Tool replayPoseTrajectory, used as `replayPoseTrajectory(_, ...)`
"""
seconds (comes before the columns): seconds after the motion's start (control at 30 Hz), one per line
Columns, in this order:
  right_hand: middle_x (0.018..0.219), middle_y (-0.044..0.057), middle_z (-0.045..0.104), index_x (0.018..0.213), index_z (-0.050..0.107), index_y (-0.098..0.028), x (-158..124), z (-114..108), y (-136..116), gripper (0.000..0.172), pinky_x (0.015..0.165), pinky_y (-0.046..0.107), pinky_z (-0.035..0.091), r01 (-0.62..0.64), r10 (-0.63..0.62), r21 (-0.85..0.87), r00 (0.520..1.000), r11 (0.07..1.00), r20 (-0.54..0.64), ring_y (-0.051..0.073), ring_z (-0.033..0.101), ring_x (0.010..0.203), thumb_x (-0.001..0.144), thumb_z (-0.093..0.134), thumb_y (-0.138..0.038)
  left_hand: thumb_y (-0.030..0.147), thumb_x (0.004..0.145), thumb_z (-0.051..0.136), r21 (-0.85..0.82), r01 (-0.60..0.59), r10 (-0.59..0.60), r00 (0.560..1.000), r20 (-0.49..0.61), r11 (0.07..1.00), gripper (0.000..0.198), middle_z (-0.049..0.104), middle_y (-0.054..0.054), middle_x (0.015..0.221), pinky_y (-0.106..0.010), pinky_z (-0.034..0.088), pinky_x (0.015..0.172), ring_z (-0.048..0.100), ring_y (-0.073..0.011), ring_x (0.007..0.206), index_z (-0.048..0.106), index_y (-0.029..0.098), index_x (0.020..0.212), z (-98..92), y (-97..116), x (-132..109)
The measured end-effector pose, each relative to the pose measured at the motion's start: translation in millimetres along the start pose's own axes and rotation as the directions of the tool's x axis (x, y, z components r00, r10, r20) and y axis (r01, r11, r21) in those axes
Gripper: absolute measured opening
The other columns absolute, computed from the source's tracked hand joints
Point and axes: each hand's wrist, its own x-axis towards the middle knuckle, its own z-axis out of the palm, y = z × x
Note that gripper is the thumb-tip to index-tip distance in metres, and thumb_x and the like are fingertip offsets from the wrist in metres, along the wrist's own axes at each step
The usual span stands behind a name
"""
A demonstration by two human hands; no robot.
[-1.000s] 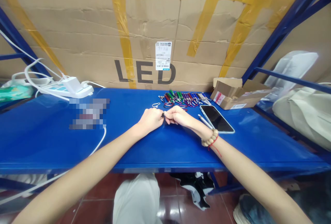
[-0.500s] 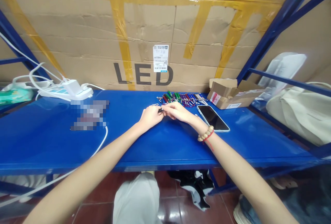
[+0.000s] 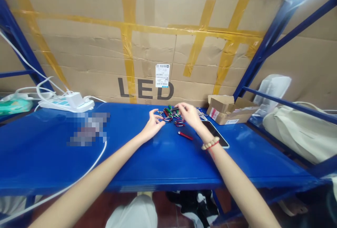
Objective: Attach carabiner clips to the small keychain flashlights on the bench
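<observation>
Your right hand had its fingers pinched on a dark tube, long axis crosswise, at the coloured heap. Left hand, fingers half spread, seemingly empty, sat left of it. 1 red tube lay on the bench, nearer your right, left end farther off.

Single wide view from person's head, looking forward and down across bench toward upright cardboard behind. Set back and above: left hand and right hand near mid-frame, forearms rising from bottom edge, leg below bench.
</observation>
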Motion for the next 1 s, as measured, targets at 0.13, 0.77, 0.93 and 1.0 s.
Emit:
replayPoseTrajectory(0.13,0.073,0.007,0.064,0.09,0.067,-0.019,13,-60,46,0.033,0.068,0.03,0.04,-0.264,0.069,-0.264,0.816,0.928,-0.574,0.019,0.057,0.071,0.086,0.039,-0.036,0.017,0.071,0.053,0.003,0.094,-0.093,0.991,-0.095,0.996,0.047,0.056,-0.002,0.084,-0.028,0.043,0.074,0.053,-0.0122,0.074,0.034,0.015,0.114,-7.7,0,3)
replayPoseTrajectory(0.77,0.116,0.02,0.048,0.123,0.049,-0.014,7,-127,96,0.046,0.091,0.054,0.027,-0.61,0.098,-0.394,0.615,0.687,-0.782,0.036,0.039,0.113,0.087,0.033,-0.038,0.011,0.07,0.049,0.234,0.032,-0.005,0.993,-0.116,0.972,0.021,0.053,0.003,0.071,-0.024,0.039,0.065,0.048,-0.0104,0.061,0.05,0.018,0.089,-7.7,-2,7)
replayPoseTrajectory(0.93,0.123,0.021,0.042,0.128,0.041,-0.013,5,-125,91,0.069,0.089,0.051,0.037,-0.679,0.282,-0.385,0.656,0.625,-0.7,0.038,0.044,0.113,0.073,0.059,-0.05,0.009,0.069,0.049,0.48,-0.139,0.193,0.979,-0.064,0.866,0.02,0.056,-0.001,0.078,-0.028,0.039,0.074,0.049,-0.0145,0.074,0.055,0.019,0.085,-8.0,-9,9)
replayPoseTrajectory(1.0,0.122,0.022,0.04,0.127,0.041,-0.013,5,-124,90,0.071,0.085,0.047,0.042,-0.707,0.337,-0.392,0.655,0.588,-0.677,0.037,0.049,0.107,0.067,0.069,-0.039,0.01,0.07,0.048,0.507,-0.149,0.2,0.979,-0.047,0.849,0.02,0.056,-0.001,0.079,-0.03,0.04,0.076,0.049,-0.0156,0.076,0.055,0.019,0.086,-8.2,-11,10)
